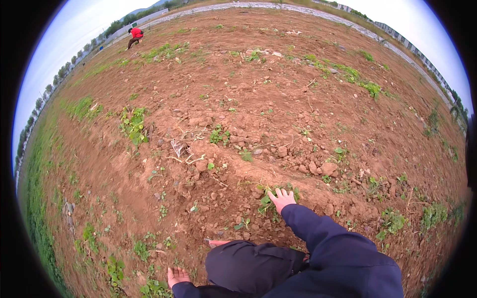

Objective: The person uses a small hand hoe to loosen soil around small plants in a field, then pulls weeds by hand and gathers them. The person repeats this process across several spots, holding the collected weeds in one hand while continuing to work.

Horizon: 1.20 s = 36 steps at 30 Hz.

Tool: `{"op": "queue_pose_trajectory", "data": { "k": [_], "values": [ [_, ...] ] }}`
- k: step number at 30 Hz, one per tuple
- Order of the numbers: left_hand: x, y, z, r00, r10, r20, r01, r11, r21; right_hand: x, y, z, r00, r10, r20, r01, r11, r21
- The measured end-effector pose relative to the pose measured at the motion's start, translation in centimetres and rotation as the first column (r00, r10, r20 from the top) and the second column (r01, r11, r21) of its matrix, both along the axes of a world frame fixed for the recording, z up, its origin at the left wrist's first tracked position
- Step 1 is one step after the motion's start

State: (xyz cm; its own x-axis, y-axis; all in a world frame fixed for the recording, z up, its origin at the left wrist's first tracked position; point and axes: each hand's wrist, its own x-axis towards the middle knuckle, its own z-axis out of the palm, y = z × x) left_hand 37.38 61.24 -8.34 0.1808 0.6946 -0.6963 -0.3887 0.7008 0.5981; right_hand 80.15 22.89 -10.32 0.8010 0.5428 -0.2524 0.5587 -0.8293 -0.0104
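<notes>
My right hand [282,199] reaches forward to a small green leafy plant [265,204] low on the reddish-brown soil, its fingers spread at the leaves. Whether the fingertips grip a stem cannot be told. My left hand [178,276] is at the bottom, left of my dark-trousered knee [238,264], palm up with the fingers apart and nothing in it. Below it grows a broad-leaved weed [154,288]. A pink-red object [218,243] shows partly from under the knee; most of it is hidden.
Clods [329,168], stones and dry stalks [179,148] lie on the uneven ground ahead. Leafy plants [134,126] grow in scattered patches. Far off at the upper left, a person in a red top [136,32] sits or crouches. A pale strip [253,5] borders the field.
</notes>
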Motion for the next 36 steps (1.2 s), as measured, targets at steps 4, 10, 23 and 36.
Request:
{"op": "queue_pose_trajectory", "data": {
  "k": [4, 10, 23, 36],
  "values": [
    [0.0, -0.2, 0.1, 1.000, -0.006, 0.007, 0.005, 1.000, 0.018, -0.9, 0.1, -0.1, 0.998, 0.062, 0.017, -0.061, 0.997, -0.041],
    [0.4, -0.4, 0.5, 1.000, 0.001, 0.005, -0.001, 0.999, 0.040, -1.5, -0.6, -0.6, 0.998, 0.061, -0.008, -0.061, 0.996, -0.069],
    [-0.9, 0.2, -0.5, 0.998, -0.034, 0.055, 0.032, 0.999, 0.035, -0.1, -2.8, -1.6, 0.978, 0.129, 0.163, -0.131, 0.991, 0.001],
    [-0.5, -0.1, 0.0, 0.999, -0.020, 0.039, 0.019, 0.999, 0.038, 1.3, -1.1, 0.8, 0.969, -0.081, 0.234, 0.055, 0.992, 0.113]
  ]
}}
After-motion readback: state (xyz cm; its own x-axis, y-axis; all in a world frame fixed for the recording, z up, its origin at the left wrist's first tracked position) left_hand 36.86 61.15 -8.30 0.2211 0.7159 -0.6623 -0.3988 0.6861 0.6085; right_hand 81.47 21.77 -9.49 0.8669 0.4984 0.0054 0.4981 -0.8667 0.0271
